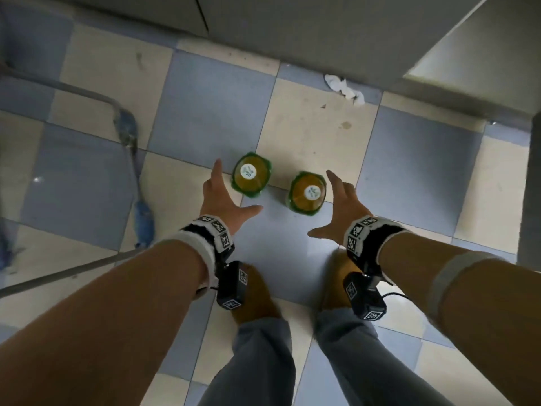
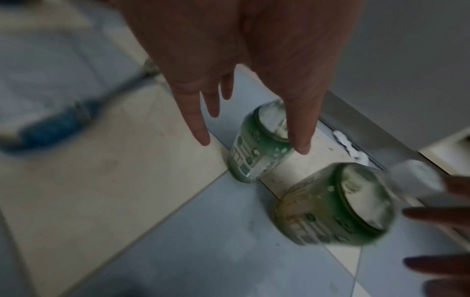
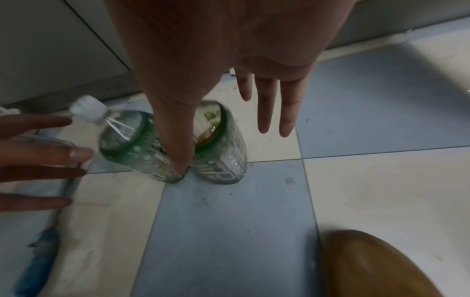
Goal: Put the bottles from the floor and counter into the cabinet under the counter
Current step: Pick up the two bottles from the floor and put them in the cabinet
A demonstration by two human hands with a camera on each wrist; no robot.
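Note:
Two clear bottles with green labels, amber liquid and white caps stand side by side on the tiled floor. My left hand [image 1: 228,191] hovers open, fingers spread, just left of the left bottle [image 1: 251,175] without touching it. Just right of the right bottle [image 1: 307,193], my right hand [image 1: 329,206] is spread the same way and holds nothing. In the left wrist view the left bottle [image 2: 257,144] shows between fingers and thumb, and the right bottle [image 2: 330,205] stands nearer. From the right wrist, my thumb crosses in front of the left bottle [image 3: 132,144] and the right bottle [image 3: 223,152].
Grey cabinet fronts [image 1: 146,13] run along the top, with a pale panel [image 1: 468,39] jutting out at the upper right. A mop with a blue head [image 1: 143,218] lies at the left. Crumpled white paper [image 1: 345,89] lies by the cabinet base. My slippered feet [image 1: 254,294] stand just behind the bottles.

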